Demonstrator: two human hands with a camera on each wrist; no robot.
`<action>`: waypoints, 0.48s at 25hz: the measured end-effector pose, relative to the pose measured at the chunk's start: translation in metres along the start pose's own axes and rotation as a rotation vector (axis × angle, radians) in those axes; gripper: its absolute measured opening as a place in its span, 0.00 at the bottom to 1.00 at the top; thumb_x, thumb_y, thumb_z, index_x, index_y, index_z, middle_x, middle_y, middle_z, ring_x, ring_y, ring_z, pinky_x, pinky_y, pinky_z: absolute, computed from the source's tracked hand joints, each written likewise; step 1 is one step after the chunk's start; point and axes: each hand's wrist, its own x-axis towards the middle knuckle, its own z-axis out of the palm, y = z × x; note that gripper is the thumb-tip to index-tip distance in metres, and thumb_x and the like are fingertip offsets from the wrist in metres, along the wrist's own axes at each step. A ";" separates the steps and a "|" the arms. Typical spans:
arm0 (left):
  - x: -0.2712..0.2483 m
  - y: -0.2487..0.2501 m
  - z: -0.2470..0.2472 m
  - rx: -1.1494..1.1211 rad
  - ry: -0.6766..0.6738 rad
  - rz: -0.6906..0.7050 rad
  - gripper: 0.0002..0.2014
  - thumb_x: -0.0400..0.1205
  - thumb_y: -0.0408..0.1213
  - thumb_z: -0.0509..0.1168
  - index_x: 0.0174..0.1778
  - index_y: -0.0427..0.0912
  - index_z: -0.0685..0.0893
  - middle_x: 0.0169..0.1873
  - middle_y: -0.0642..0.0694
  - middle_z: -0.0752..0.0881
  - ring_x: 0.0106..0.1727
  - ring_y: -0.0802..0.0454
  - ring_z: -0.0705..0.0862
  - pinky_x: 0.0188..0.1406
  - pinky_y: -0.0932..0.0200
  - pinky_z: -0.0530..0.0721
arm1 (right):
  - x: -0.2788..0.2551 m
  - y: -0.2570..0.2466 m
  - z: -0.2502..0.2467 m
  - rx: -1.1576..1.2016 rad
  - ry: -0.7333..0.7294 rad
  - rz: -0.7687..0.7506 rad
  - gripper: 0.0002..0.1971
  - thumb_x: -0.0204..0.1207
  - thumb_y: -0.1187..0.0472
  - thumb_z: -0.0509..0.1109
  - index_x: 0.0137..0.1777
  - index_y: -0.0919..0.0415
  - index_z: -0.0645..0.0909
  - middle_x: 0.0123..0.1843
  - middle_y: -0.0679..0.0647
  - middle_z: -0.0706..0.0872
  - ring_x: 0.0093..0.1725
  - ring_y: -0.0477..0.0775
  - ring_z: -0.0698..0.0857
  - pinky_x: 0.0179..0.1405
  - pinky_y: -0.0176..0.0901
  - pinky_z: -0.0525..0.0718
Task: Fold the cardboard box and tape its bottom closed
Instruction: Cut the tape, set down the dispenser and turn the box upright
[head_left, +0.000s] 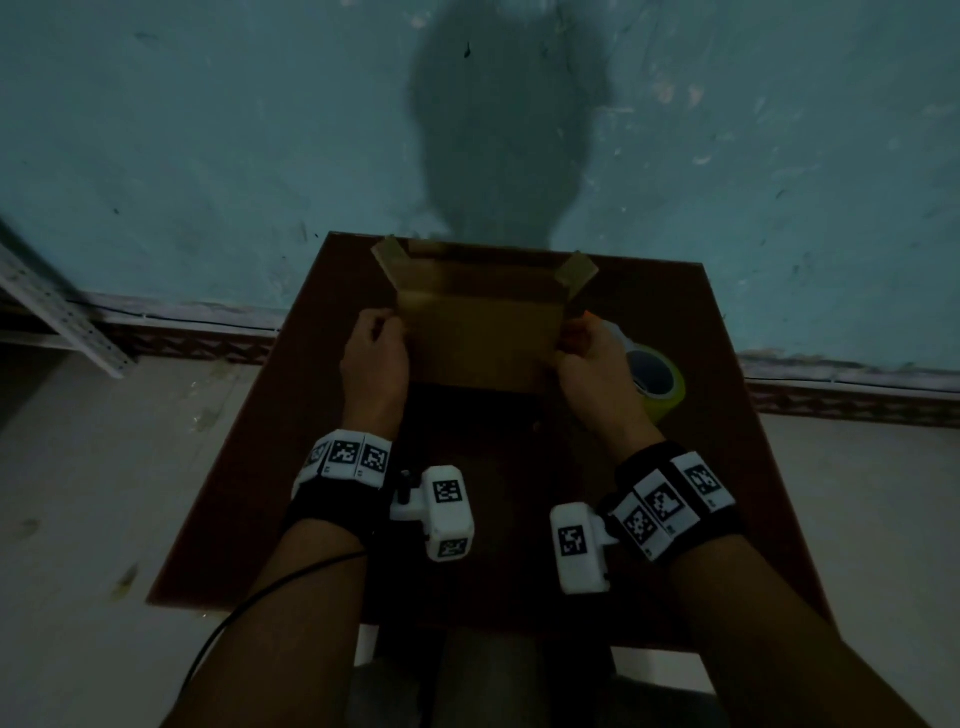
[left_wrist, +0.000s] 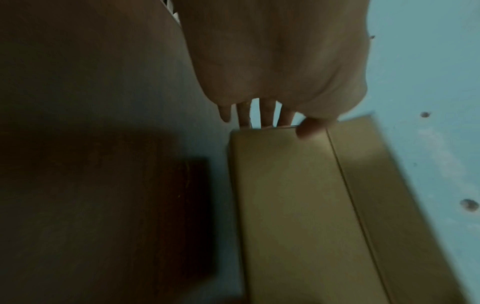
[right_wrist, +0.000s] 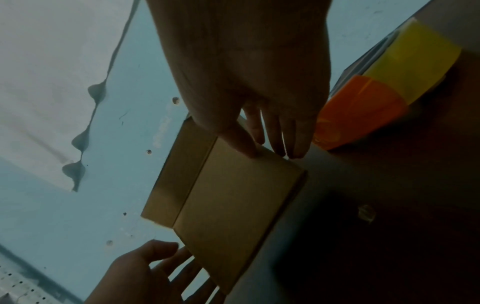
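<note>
the cardboard box (head_left: 480, 322), still flat-sided with its far flaps splayed, is held over the far half of the dark red-brown table (head_left: 727, 467). the left hand (head_left: 375, 358) pinches its left edge, thumb on the near face and fingers behind; the right hand (head_left: 589, 364) pinches the right edge likewise. a yellow tape roll on an orange dispenser (right_wrist: 369, 98) lies on the table just beside the right hand, before a blue wall (head_left: 208, 130).
</note>
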 end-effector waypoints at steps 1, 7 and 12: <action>0.002 -0.002 0.000 -0.065 0.003 -0.045 0.22 0.83 0.59 0.58 0.57 0.50 0.90 0.57 0.44 0.91 0.62 0.40 0.88 0.63 0.39 0.87 | -0.002 -0.002 0.001 0.055 0.003 0.030 0.14 0.88 0.66 0.67 0.71 0.56 0.81 0.66 0.56 0.89 0.62 0.53 0.89 0.55 0.47 0.90; 0.009 -0.017 -0.002 -0.313 -0.169 -0.232 0.53 0.64 0.92 0.59 0.76 0.60 0.88 0.70 0.45 0.92 0.71 0.40 0.90 0.73 0.32 0.85 | -0.001 -0.014 -0.004 0.371 0.045 0.201 0.23 0.89 0.36 0.61 0.69 0.51 0.86 0.67 0.63 0.92 0.62 0.58 0.92 0.70 0.62 0.87; 0.011 -0.009 -0.003 -0.188 -0.160 -0.240 0.26 0.75 0.59 0.75 0.67 0.53 0.88 0.66 0.39 0.92 0.62 0.38 0.93 0.67 0.31 0.91 | -0.002 -0.010 -0.010 0.309 -0.034 0.225 0.15 0.87 0.39 0.68 0.68 0.43 0.82 0.66 0.55 0.90 0.63 0.58 0.91 0.69 0.61 0.87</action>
